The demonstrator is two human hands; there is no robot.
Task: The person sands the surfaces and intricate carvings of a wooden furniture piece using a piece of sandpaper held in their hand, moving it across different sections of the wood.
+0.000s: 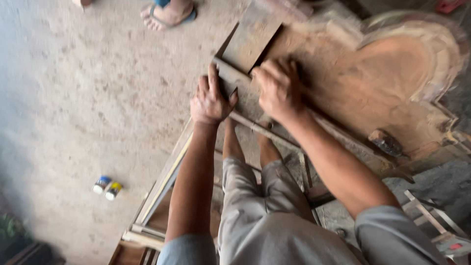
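Over at nine o'clock the concrete floor [73, 98] lies open and dusty, with two small tins [107, 187], one blue-capped and one yellow-capped, side by side at about eight o'clock. Up at twelve o'clock a sandalled foot [164, 14] of another person stands at the edge of view, well apart from the work. Near the middle, the person's left hand [210, 100] lies spread flat, fingers wide and gripping nothing, pressing on the edge of a flat grey board [251, 35] where it meets the bench [338, 142]. Just beside it, toward one o'clock, the right hand [278, 88] is curled down with its knuckles up; motion blur keeps me from telling whether it clasps something small or only presses on the surface. To its right, from one to three o'clock, sits a big reddish wood slab [387, 78], its face smooth-looking and pale brown inside a rough, bark-like rim; how much of it is worked I cannot judge. A dark, stubby tool [386, 142], perhaps a hammer head, rests near the slab's lower edge at four o'clock. The bench edge runs diagonally under both hands, with stacked timber [157, 206] below at seven o'clock, so free room lies mainly on the floor side.
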